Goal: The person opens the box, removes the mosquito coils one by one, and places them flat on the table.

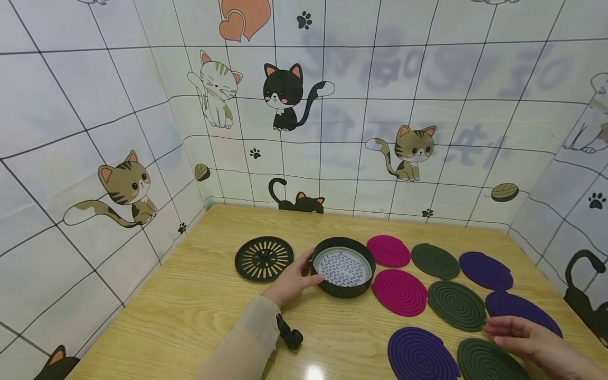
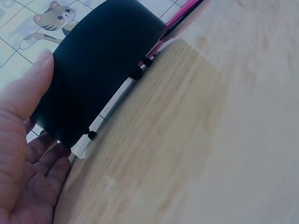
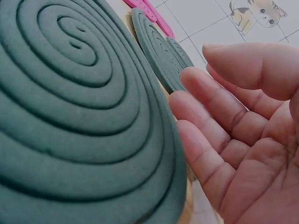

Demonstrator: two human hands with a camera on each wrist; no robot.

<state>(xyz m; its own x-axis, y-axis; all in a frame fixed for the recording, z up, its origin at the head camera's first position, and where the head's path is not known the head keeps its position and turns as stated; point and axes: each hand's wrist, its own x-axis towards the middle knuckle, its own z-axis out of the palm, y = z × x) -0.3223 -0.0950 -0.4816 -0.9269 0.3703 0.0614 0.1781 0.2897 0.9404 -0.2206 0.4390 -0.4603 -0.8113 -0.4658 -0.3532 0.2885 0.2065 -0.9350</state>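
Observation:
My left hand [image 1: 296,278] grips the left side of a round black mosquito coil holder [image 1: 344,292], whose pale perforated floor faces up. In the left wrist view, the thumb [image 2: 30,91] presses the holder's dark wall [image 2: 103,60] and the fingers curl near its lower edge. Small feet show under it; whether they touch the table I cannot tell. The slotted black lid [image 1: 264,258] lies left of that hand. My right hand [image 1: 539,343] hovers, fingers loosely bent and holding nothing, beside a green mosquito coil [image 1: 457,305] and a purple coil [image 1: 522,311].
Two pink coils [image 1: 400,293] lie just right of the holder. More green coils [image 1: 491,361] and purple coils [image 1: 421,353] spread over the right side of the wooden table [image 1: 190,316]. A cat-printed cloth [image 1: 351,158] stands around the back and sides.

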